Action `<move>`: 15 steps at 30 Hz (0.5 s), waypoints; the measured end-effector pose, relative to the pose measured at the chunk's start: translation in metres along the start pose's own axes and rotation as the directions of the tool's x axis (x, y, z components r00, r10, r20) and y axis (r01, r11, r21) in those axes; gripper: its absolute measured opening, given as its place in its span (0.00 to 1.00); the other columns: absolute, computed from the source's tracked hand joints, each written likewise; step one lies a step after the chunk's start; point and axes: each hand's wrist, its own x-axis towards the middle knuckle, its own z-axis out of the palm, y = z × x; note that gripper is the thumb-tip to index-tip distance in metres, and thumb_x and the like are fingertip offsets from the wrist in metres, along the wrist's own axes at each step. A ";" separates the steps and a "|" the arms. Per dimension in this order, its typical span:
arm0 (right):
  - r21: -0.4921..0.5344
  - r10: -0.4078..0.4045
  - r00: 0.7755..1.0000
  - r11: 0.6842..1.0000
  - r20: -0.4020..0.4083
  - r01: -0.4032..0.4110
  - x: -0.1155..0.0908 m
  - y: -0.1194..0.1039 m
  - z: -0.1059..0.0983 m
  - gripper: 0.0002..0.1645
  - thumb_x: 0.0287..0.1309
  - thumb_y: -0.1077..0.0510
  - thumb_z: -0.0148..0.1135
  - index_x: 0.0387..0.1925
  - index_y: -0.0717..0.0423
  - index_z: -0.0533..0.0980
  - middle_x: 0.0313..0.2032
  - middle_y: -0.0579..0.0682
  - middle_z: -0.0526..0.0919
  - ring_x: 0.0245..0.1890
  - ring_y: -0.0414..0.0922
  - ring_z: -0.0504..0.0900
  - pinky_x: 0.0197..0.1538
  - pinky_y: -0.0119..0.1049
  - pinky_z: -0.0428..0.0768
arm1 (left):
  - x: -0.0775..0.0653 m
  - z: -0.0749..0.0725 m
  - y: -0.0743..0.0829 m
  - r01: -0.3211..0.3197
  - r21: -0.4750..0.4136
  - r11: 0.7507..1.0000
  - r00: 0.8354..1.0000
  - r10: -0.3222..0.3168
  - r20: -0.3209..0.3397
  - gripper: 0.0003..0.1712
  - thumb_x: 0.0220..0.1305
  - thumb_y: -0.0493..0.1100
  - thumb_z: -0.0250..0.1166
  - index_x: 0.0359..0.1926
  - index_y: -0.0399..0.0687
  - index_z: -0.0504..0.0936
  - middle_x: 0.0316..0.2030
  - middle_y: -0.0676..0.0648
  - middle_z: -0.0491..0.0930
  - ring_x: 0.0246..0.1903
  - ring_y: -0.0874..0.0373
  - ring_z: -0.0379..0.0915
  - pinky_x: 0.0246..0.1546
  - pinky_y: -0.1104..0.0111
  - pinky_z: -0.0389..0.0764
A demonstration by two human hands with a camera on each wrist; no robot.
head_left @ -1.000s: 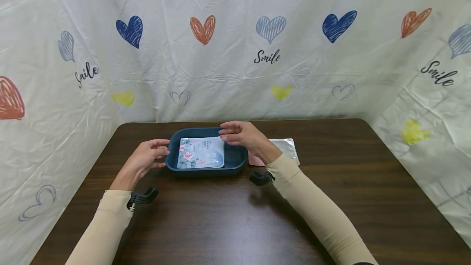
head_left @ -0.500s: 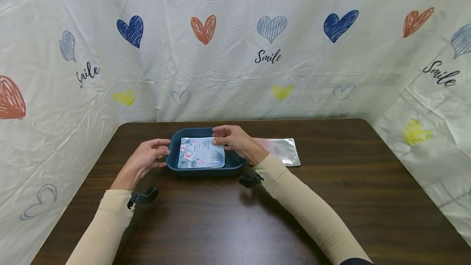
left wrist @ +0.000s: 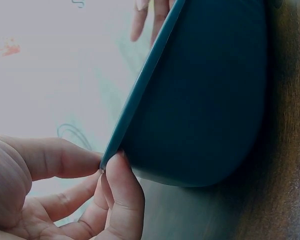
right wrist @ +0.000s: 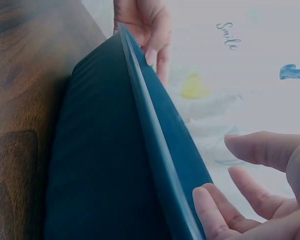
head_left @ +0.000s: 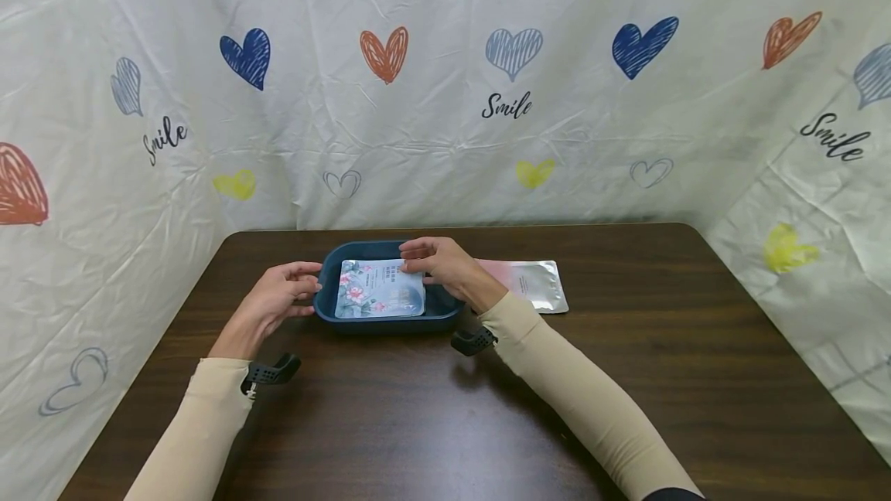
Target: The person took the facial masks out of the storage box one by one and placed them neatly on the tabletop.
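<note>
A dark blue plastic tray [head_left: 442, 320] with rounded corners stands on the table. In it lies a flat light-blue packet [head_left: 372, 288] printed with pink flowers. At the tray's left end my left hand [head_left: 274, 301] pinches the rim between thumb and fingers, as the left wrist view shows. My right hand [head_left: 448, 269] is over the tray's right part, its fingertips at the packet's upper right corner in the head view. The right wrist view has its thumb [right wrist: 262, 149] apart from the fingers, which reach over the tray's rim, with nothing gripped between them.
To the tray's right, partly behind my right hand and wrist, a pink and silver foil packet [head_left: 532, 284] lies flat on the dark wooden table [head_left: 661, 331]. A white sheet [head_left: 431, 122] with printed hearts hangs behind the table and along both sides.
My right hand has moved left and slightly down, from the tray's right rim to the floral packet's corner, uncovering more of the pink packet. My left hand stays at the tray's rim.
</note>
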 end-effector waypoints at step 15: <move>0.010 -0.035 0.998 0.999 -0.046 0.036 0.000 0.007 0.002 0.29 0.61 0.67 0.68 0.64 0.61 0.75 0.68 0.58 0.70 0.67 0.54 0.71 0.65 0.52 0.75 | 0.003 0.000 0.001 -0.002 0.008 1.000 1.000 0.002 0.016 0.31 0.73 0.37 0.57 0.74 0.40 0.64 0.61 0.32 0.72 0.51 0.47 0.79 0.47 0.63 0.86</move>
